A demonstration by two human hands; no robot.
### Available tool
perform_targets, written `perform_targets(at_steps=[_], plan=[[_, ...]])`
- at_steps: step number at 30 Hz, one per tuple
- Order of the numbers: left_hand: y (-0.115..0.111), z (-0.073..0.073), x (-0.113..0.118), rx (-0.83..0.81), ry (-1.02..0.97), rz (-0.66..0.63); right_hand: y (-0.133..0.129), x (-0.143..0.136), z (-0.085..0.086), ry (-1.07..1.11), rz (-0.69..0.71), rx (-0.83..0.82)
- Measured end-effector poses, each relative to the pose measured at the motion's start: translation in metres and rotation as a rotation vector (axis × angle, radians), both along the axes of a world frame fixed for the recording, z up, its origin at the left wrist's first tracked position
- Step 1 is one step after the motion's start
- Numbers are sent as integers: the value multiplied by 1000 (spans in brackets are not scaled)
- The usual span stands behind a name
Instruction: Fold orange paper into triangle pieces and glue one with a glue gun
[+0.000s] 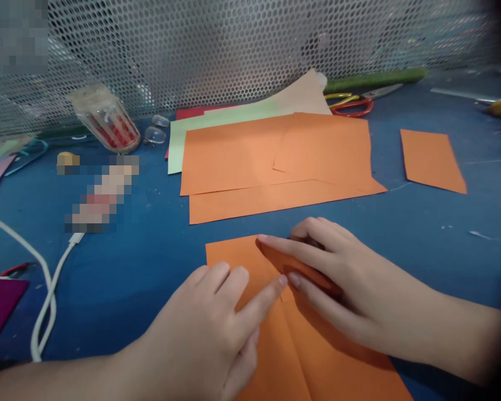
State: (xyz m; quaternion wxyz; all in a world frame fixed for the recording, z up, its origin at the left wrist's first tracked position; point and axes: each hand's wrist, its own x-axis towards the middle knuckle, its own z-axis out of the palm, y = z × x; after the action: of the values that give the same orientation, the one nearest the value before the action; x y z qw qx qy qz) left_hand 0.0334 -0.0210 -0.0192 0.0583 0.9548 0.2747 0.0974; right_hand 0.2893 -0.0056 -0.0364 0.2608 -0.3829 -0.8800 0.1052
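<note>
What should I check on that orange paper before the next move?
1. Right hand at the raised flap: ok, index finger and thumb lie along it.
2. Left hand at the orange sheet: ok, index finger extended towards the flap.
3. Lengthwise crease visible: ok, on the near part.
4. Flap lined up with the crease: cannot tell, fingers cover much of it.
5. Whole sheet in view: not ok, the picture cuts off its near end.
6. Scissors away from both hands: ok, beyond the stacked paper.
</note>
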Motion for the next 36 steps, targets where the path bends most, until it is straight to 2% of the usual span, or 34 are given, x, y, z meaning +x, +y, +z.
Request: perform_targets(at_steps=[4, 7, 9, 12, 19, 24, 29, 32, 36], plan=[[0, 0, 0, 24, 32, 3, 1, 13, 0, -32, 57, -106], [-1, -1, -1, 32, 25, 9, 0, 14, -3, 0, -7, -145], [-1, -1, -2, 42, -3, 15, 0, 11, -4, 14, -49, -136], [0, 1, -2, 19, 26, -7, 1, 7, -3, -16, -15, -101], [0, 2, -2, 124, -63, -65, 2, 5, -6, -47, -8, -13], [-2, -8, -2, 140, -80, -84, -2, 6, -12, -47, -21, -23], [-5, -22, -7, 197, -107, -60, 2, 7, -4, -79, 16, -26], [-5, -24, -7, 180, -105, -43, 3, 8, -3, -76, 7, -18], [-5, -22, -6, 213, -113, -57, 0, 10, -10, -71, 4, -34]])
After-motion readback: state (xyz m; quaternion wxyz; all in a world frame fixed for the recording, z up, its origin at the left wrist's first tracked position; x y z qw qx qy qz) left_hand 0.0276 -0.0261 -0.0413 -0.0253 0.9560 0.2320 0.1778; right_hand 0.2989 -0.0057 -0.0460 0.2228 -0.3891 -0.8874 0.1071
